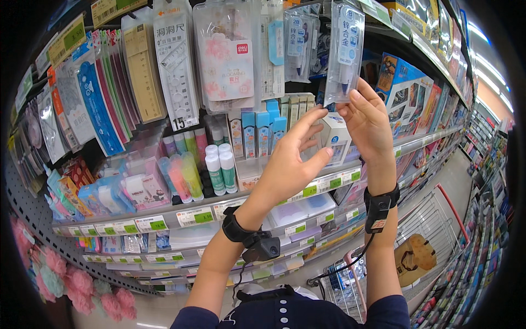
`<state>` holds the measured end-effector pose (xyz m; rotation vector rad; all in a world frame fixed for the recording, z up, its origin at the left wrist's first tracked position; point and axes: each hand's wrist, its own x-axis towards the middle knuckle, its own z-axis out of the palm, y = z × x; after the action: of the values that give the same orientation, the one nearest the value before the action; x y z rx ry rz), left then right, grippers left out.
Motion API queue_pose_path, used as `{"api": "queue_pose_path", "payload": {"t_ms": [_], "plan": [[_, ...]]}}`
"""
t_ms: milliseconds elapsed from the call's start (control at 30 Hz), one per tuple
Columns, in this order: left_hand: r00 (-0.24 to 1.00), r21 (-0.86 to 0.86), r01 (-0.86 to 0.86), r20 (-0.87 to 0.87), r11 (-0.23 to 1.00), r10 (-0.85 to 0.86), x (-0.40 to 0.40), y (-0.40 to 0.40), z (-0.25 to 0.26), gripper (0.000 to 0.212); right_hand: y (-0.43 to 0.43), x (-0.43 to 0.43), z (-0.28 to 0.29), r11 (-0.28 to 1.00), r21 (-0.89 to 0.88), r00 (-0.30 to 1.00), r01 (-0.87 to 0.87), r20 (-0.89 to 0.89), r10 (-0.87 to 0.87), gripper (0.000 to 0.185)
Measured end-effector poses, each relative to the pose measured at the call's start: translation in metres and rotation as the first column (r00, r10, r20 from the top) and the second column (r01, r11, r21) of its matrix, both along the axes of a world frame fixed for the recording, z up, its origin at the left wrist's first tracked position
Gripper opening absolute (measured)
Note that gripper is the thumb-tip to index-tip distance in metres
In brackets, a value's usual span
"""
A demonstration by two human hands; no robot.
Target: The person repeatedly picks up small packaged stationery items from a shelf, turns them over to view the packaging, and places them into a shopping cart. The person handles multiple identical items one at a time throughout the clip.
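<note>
A slim clear plastic pack (344, 53) with a blue-printed label hangs upright at the top of the shelf bay; a dark blue pen-like tool shows in its lower part. The fingers and thumb of my right hand (367, 119) pinch its lower right corner. My left hand (294, 158) reaches up with fingers apart, its fingertips close to the pack's lower left corner; whether they touch it I cannot tell. Behind my left hand stands a white box (335, 137), partly hidden. Similar clear packs (299, 45) hang just to the left.
Ruler packs (176, 61) and a pink flowered Deli set (228, 70) hang on the left. Glue sticks (222, 168) and highlighters (185, 177) stand below on the priced shelf edge (193, 216). A wire shopping cart (444, 218) holding a brown bag (415, 259) is at my right.
</note>
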<state>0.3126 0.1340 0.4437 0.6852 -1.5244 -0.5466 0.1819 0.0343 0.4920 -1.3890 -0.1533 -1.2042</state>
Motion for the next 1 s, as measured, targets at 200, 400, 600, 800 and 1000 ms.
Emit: {"api": "queue_pose_path", "payload": {"t_ms": [200, 400, 600, 800, 1000], "plan": [[0.993, 0.054, 0.038, -0.116, 0.998, -0.031, 0.007, 0.009, -0.016, 0.053, 0.005, -0.011, -0.032, 0.996, 0.048, 0.991, -0.071, -0.114, 0.076, 0.039], [0.961, 0.113, 0.029, -0.277, 0.993, 0.003, 0.024, 0.034, -0.045, 0.053, 0.036, -0.031, -0.092, 0.988, -0.023, 0.931, 0.154, -0.331, -0.153, 0.044], [0.863, 0.045, 0.321, -0.425, 0.946, -0.272, 0.043, 0.046, -0.081, 0.076, 0.044, -0.045, -0.119, -0.105, -0.776, 0.403, 0.622, 0.432, -0.807, 0.033], [0.851, 0.247, 0.102, -0.524, 0.964, 0.044, 0.027, 0.055, -0.1, 0.065, 0.054, -0.058, -0.132, -0.388, -0.742, 0.385, 0.546, 0.634, -0.67, 0.035], [0.844, 0.253, 0.139, -0.536, 0.957, 0.019, 0.021, 0.06, -0.099, 0.049, 0.054, -0.064, -0.142, -0.33, -0.762, 0.426, 0.557, 0.603, -0.675, 0.035]]}}
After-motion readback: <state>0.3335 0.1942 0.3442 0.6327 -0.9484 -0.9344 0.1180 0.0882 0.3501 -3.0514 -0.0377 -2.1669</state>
